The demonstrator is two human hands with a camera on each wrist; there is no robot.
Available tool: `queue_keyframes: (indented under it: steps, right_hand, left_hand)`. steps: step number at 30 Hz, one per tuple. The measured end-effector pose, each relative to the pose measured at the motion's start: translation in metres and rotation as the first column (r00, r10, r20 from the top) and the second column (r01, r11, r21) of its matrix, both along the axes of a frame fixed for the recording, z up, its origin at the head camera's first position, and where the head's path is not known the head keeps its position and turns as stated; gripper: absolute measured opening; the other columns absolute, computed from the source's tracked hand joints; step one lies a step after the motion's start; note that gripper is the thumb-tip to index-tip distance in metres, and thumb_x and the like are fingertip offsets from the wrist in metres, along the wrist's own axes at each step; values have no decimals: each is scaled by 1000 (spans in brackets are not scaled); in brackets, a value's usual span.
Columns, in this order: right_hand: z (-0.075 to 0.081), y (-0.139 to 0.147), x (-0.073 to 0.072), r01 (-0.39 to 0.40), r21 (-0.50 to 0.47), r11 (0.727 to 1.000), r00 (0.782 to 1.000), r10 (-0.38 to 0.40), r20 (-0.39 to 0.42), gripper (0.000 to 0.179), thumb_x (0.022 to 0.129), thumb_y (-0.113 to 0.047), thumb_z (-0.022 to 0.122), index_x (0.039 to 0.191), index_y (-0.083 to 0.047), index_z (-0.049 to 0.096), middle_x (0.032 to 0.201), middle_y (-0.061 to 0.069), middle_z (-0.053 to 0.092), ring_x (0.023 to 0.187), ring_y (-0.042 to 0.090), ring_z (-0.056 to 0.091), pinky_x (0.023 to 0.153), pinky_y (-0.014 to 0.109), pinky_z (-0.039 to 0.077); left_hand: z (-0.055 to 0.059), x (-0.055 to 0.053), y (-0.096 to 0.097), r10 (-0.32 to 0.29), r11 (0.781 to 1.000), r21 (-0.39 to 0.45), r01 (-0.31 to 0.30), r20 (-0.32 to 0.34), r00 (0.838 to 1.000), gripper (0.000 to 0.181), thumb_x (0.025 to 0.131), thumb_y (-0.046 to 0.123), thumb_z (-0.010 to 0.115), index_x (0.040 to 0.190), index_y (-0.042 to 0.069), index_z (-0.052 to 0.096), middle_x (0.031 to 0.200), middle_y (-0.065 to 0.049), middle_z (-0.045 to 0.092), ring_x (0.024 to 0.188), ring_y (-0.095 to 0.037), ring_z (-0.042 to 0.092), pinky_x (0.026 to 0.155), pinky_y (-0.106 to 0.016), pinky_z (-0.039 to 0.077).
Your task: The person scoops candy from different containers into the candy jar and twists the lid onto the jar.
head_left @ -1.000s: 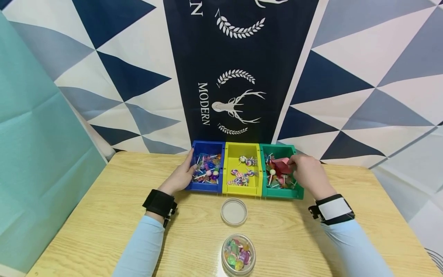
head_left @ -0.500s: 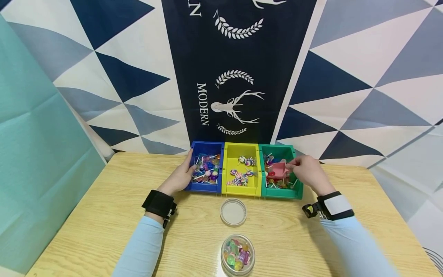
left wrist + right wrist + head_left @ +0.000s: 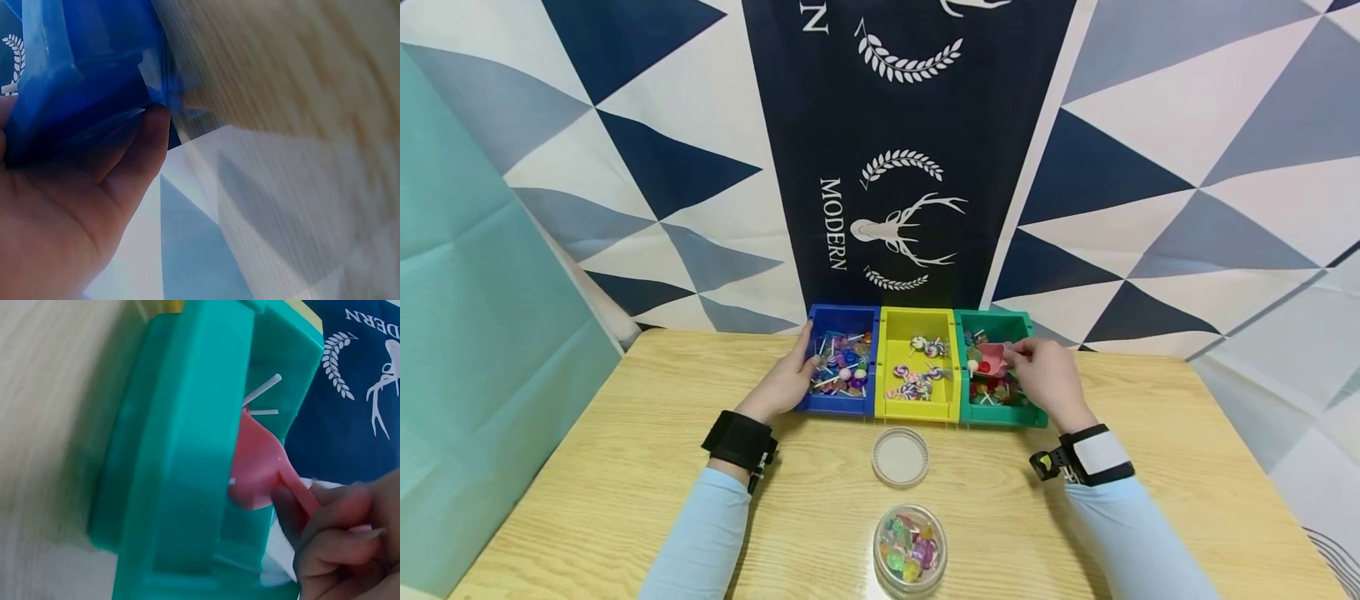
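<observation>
My right hand (image 3: 1051,382) grips the handle of a small pink scoop (image 3: 992,357) over the green bin (image 3: 1009,417). The scoop's bowl (image 3: 259,465) sits inside that bin among wrapped candies and lollipops. A red candy shows at its front edge in the head view. On the left, my left hand (image 3: 781,385) holds the outer side wall of the blue bin (image 3: 838,406), thumb over the rim and fingers along the outside. That bin contains mixed lollipops and candies. Between them the yellow bin (image 3: 917,325) has several striped lollipops in it.
In front of the bins a round clear lid (image 3: 900,457) lies on the wooden table (image 3: 647,467). Nearer to me stands a round clear jar (image 3: 910,550) of wrapped candies. A patterned cloth wall (image 3: 895,108) rises right behind the bins.
The scoop has turned from a steep tilt among the candies to a flatter pose, then moved slightly up in view. My left hand keeps its hold on the blue bin.
</observation>
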State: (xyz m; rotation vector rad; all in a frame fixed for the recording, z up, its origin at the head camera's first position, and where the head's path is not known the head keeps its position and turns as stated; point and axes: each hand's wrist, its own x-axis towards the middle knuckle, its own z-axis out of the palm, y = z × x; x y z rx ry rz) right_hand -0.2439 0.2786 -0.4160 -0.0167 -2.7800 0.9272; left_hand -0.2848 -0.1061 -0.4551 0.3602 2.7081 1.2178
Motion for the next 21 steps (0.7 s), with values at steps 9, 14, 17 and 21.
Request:
queue_keyframes:
  steps: [9,14,17,21]
  right_hand:
    - [4,7,9,-73,-17,997,994,74,76,23,101,-12,56,103,4,72,89,17,69,64,23,54,53,33,43]
    - [4,11,16,-43,-69,997,994,49,94,24,100,-16,57,102,2,72,86,14,67,68,24,53,54,33,42]
    - [2,8,17,-19,-94,995,996,27,87,23,99,-17,59,103,2,72,82,13,67,64,24,53,52,32,42]
    - [-3,1,15,21,-103,994,997,-13,75,24,99,-19,61,104,2,72,81,14,66,64,24,54,50,31,41]
  left_hand:
    - [-2,0,1,-3,1000,4,3,-6,1000,63,110,20,34,162,17,-3,165,-14,11,148,-34,18,118,-50,17]
    - [-3,-1,2,-1,1000,0,1,-6,1000,63,110,21,34,162,18,-3,166,-12,9,149,-32,16,118,-49,16]
    - [-2,-1,2,1,1000,3,-1,-3,1000,63,110,21,34,162,18,-3,166,-11,9,149,-31,15,119,-49,16]
    - [0,0,1,9,1000,6,-9,1,1000,64,110,20,34,162,18,-3,166,-12,9,149,-32,16,118,-49,16]
